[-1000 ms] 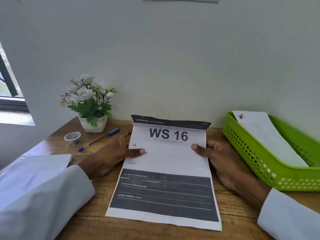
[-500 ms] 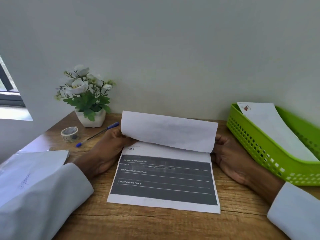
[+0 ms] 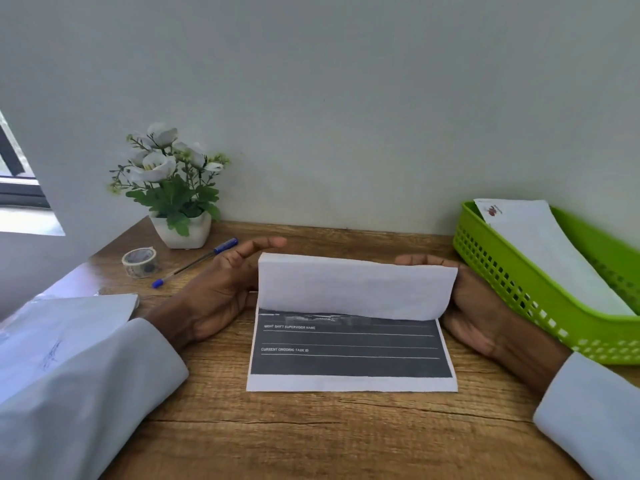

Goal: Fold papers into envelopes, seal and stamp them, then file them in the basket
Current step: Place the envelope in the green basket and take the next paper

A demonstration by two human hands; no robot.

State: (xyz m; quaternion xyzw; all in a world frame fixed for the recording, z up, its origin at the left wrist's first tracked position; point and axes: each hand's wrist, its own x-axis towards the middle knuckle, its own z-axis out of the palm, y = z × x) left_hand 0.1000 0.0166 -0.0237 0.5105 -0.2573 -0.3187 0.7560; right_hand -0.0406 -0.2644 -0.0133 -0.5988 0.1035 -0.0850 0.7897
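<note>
Both hands hold the paper (image 3: 353, 292) by its side edges at the centre of the frame, its upper part folded over toward the viewer so that its blank back shows; the left hand (image 3: 221, 292) lies at the sheet's left edge with the palm turned inward, the index finger stretched out straight above the fold's top corner and the other fingers hidden behind the flap, so how tightly they pinch cannot be told; the right hand (image 3: 481, 306) sits at the right edge, fingertips showing just over the top of the flap and the rest behind it, the thumb out of sight; pale sleeves cover both forearms in the lower corners. Below the flap the sheet's dark printed band lies flat on the wooden table (image 3: 311, 438), its bottom white margin nearest the viewer.

At the right of the frame a green basket (image 3: 540, 306) stands on the table beside the right hand; one white envelope (image 3: 543, 251) leans inside it, a small red mark at its top corner. At the lower left a white sheet (image 3: 65, 334) lies partly under the left sleeve; further up left sit a roll of tape (image 3: 140, 262), a blue pen (image 3: 195, 263) and a potted plant (image 3: 173, 188) with white flowers against the wall.
</note>
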